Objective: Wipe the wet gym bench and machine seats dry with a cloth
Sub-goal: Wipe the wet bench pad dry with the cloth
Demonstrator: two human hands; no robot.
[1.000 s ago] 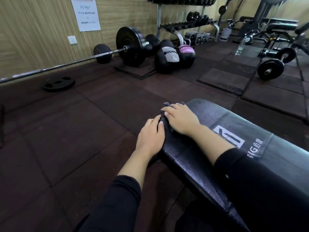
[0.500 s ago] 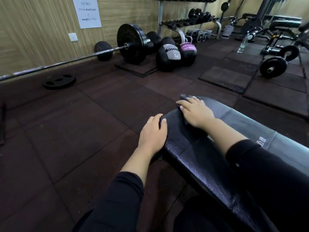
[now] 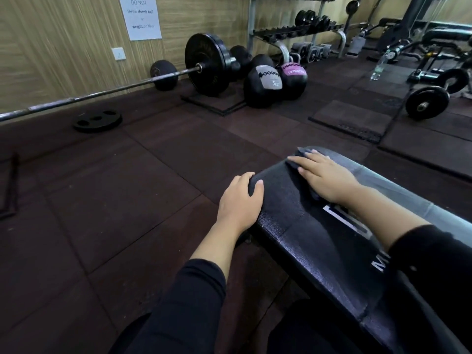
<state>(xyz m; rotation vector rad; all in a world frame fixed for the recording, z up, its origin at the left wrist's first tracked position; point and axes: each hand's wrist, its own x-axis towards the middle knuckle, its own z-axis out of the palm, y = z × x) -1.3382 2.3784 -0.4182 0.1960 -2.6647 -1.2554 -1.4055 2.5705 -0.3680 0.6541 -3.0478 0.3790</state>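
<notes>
White paper notice (image 3: 141, 17) on far wooden wall: "DO NOT throw dumb bell or weight on floor". Black-and-grey medicine ball (image 3: 263, 86): "5kg".

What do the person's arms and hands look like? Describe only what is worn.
Both arms wear long black sleeves pushed back, so the forearms are bare. The left sleeve ends in a plain ribbed-looking cuff; the right sleeve is the same dark fabric. The left hand and right hand are bare: no gloves, rings, watch or wristband visible.

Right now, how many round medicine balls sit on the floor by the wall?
5, perhaps more hidden: dark ball behind the barbell, two black balls beyond the plate, grey-panelled ball, pink-panelled ball.
</notes>
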